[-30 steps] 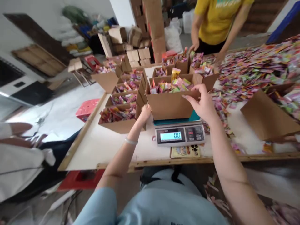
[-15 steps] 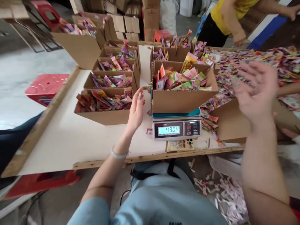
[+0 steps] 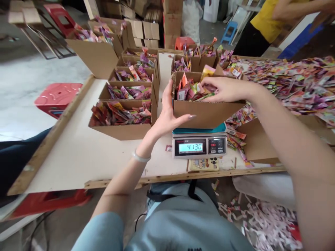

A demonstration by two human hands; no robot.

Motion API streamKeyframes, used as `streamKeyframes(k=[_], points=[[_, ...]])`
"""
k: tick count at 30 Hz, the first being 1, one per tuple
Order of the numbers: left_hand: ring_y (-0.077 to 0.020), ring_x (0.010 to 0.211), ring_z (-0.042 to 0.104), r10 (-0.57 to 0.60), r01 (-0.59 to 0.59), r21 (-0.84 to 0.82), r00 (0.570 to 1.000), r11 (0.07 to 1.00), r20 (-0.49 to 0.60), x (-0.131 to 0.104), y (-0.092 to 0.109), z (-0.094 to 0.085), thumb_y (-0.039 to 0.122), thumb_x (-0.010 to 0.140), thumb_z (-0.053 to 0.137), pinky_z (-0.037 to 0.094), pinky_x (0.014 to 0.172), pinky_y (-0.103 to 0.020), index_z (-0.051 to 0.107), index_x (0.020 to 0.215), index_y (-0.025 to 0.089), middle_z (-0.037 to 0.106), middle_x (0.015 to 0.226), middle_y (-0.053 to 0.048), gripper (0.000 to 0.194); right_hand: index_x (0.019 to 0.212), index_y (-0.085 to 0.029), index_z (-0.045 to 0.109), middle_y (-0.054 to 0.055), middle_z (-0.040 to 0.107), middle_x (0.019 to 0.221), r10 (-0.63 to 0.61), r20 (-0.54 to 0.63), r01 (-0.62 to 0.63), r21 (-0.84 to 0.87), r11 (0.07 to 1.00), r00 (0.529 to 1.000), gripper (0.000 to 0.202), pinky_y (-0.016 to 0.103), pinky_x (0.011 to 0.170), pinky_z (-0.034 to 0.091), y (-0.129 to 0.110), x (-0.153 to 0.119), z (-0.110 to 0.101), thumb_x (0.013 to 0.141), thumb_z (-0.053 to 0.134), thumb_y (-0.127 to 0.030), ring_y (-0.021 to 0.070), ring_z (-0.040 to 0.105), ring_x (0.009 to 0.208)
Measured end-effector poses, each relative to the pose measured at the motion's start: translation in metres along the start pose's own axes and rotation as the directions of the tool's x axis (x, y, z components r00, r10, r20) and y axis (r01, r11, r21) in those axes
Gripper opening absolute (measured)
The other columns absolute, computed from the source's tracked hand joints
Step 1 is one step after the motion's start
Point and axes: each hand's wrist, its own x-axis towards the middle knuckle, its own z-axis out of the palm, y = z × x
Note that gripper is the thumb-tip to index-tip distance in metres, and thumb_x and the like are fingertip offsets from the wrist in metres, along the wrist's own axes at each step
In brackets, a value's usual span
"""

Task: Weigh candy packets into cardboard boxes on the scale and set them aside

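A cardboard box [image 3: 206,113], filled with small colourful snack packets [image 3: 193,87], rests on the teal plate of a digital scale [image 3: 200,146]. Its display appears to read 4130. My left hand [image 3: 167,115] is at the box's near left corner, thumb spread along the front wall and fingers stretched up the left side. Inside the box, my right hand [image 3: 222,89] reaches in from the right, its fingers curled among the packets; the fingertips are partly hidden.
Several packed boxes [image 3: 123,130] line the table's left side; more stand behind the scale. Loose packets [image 3: 285,83] cover the right of the table. An empty-looking carton [image 3: 261,143] lies near right. A phone [image 3: 204,164] sits below the scale. A person in yellow [image 3: 269,21] stands behind.
My right hand has come down from above the loose packets into the box. My left hand has moved right onto the box corner. The display has dropped from 4304.
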Motion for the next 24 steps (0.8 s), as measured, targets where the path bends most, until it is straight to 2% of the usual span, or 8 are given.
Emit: streamKeyframes(k=[2, 4, 6, 9, 14, 18, 21, 24], points=[[-0.0424, 0.170, 0.006, 0.088, -0.090, 0.069, 0.996, 0.994, 0.034, 0.005, -0.007, 0.003, 0.083, 0.073, 0.079, 0.010, 0.139, -0.058, 0.025, 0.170, 0.034, 0.020, 0.182, -0.008, 0.122, 0.103, -0.015, 0.070, -0.002, 0.066, 0.089, -0.087, -0.013, 0.087, 0.025, 0.996, 0.996, 0.043, 0.033, 0.096, 0.051, 0.005, 0.000, 0.000, 0.085, 0.082, -0.053, 0.0140, 0.061, 0.087], [-0.0425, 0.170, 0.006, 0.166, -0.171, 0.119, 0.985, 0.978, 0.053, 0.008, -0.015, 0.002, 0.086, 0.070, 0.079, 0.011, 0.139, -0.058, 0.015, 0.172, 0.036, 0.014, 0.183, -0.009, 0.130, 0.102, -0.017, 0.073, 0.000, 0.069, 0.089, -0.122, -0.042, 0.122, -0.002, 0.992, 0.992, 0.037, 0.033, 0.094, 0.050, 0.006, -0.007, -0.005, 0.093, 0.073, -0.053, 0.0145, 0.062, 0.086], [-0.0418, 0.170, 0.006, 0.225, -0.233, 0.155, 0.972, 0.960, 0.071, 0.008, -0.022, -0.002, 0.087, 0.070, 0.077, 0.014, 0.139, -0.058, 0.006, 0.173, 0.039, 0.009, 0.184, -0.010, 0.133, 0.105, -0.021, 0.078, 0.002, 0.073, 0.092, -0.128, -0.070, 0.123, -0.065, 0.990, 0.989, 0.035, 0.034, 0.095, 0.048, 0.005, -0.016, -0.011, 0.101, 0.063, -0.052, 0.0163, 0.065, 0.087], [-0.0410, 0.170, 0.009, 0.260, -0.271, 0.190, 0.962, 0.944, 0.084, 0.008, -0.026, -0.008, 0.085, 0.075, 0.075, 0.018, 0.139, -0.057, 0.001, 0.172, 0.040, 0.007, 0.184, -0.011, 0.130, 0.108, -0.026, 0.082, 0.003, 0.077, 0.096, -0.138, -0.112, 0.118, -0.170, 0.978, 0.984, 0.038, 0.036, 0.096, 0.048, 0.004, -0.023, -0.016, 0.105, 0.055, -0.051, 0.0189, 0.068, 0.091], [-0.0401, 0.170, 0.011, 0.278, -0.286, 0.188, 0.958, 0.940, 0.071, 0.012, -0.024, -0.009, 0.083, 0.078, 0.074, 0.020, 0.138, -0.057, 0.002, 0.173, 0.041, 0.010, 0.184, -0.010, 0.126, 0.108, -0.029, 0.084, 0.007, 0.076, 0.106, -0.190, -0.244, 0.149, -0.178, 0.973, 0.951, 0.038, 0.041, 0.094, 0.050, 0.007, -0.028, -0.019, 0.105, 0.055, -0.053, 0.0249, 0.068, 0.102], [-0.0403, 0.170, 0.013, 0.288, -0.294, 0.184, 0.956, 0.938, 0.056, 0.016, -0.023, -0.008, 0.084, 0.077, 0.073, 0.019, 0.138, -0.058, 0.007, 0.172, 0.041, 0.014, 0.183, -0.010, 0.124, 0.096, -0.032, 0.082, 0.008, 0.072, 0.116, -0.224, -0.336, 0.187, -0.140, 0.972, 0.915, 0.028, 0.046, 0.099, 0.050, 0.002, -0.036, -0.026, 0.100, 0.064, -0.053, 0.0292, 0.063, 0.114], [-0.0411, 0.169, 0.015, 0.288, -0.290, 0.182, 0.957, 0.940, 0.035, 0.017, -0.021, -0.009, 0.085, 0.077, 0.072, 0.018, 0.138, -0.059, 0.012, 0.172, 0.041, 0.017, 0.183, -0.010, 0.121, 0.088, -0.030, 0.080, 0.008, 0.071, 0.110, -0.205, -0.408, 0.192, -0.074, 0.979, 0.890, 0.023, 0.047, 0.100, 0.051, -0.001, -0.039, -0.030, 0.097, 0.070, -0.048, 0.0277, 0.063, 0.108], [-0.0408, 0.169, 0.015, 0.291, -0.292, 0.171, 0.956, 0.941, 0.031, 0.016, -0.021, -0.012, 0.085, 0.080, 0.068, 0.022, 0.137, -0.060, 0.012, 0.172, 0.042, 0.017, 0.183, -0.010, 0.116, 0.085, -0.026, 0.080, 0.007, 0.072, 0.097, -0.117, -0.385, 0.169, 0.103, 0.980, 0.915, 0.016, 0.041, 0.090, 0.052, 0.003, -0.038, -0.031, 0.090, 0.078, -0.041, 0.0222, 0.063, 0.093]])
